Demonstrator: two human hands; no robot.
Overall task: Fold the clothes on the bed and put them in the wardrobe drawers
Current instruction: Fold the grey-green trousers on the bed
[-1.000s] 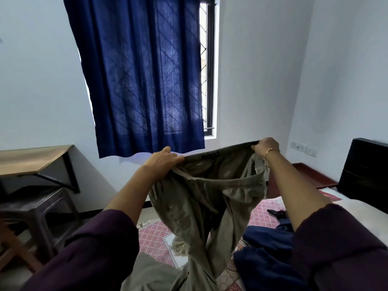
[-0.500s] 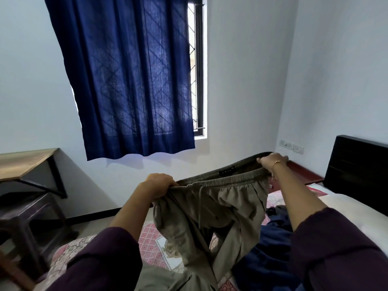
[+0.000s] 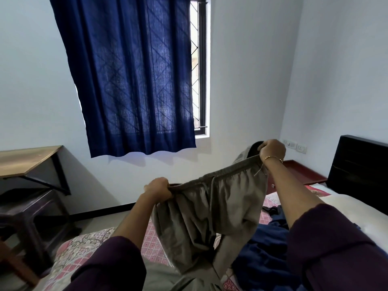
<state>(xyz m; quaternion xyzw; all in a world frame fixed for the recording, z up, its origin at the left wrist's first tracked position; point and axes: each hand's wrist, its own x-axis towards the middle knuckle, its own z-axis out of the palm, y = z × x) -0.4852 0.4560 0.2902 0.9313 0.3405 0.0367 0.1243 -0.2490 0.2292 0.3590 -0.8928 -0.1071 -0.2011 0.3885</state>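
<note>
Grey-olive trousers (image 3: 212, 208) with an elastic waistband hang in the air above the bed (image 3: 84, 246). My left hand (image 3: 158, 189) grips the waistband's left end. My right hand (image 3: 273, 149) grips the right end, held higher and farther away, so the waistband is stretched flat and slanted. The legs droop onto the patterned pink bedspread. A crumpled dark blue garment (image 3: 262, 255) lies on the bed below my right arm. No wardrobe is in view.
A wooden table (image 3: 27, 160) with a dark plastic chair (image 3: 29, 219) under it stands at the left. A blue curtain (image 3: 134, 80) covers the window ahead. A dark headboard (image 3: 361, 164) and a red-brown bedside table (image 3: 302, 171) sit at the right.
The waistband, gaping open before, is now pulled flat between my hands. My left hand has dropped lower and my right hand has lifted to the right.
</note>
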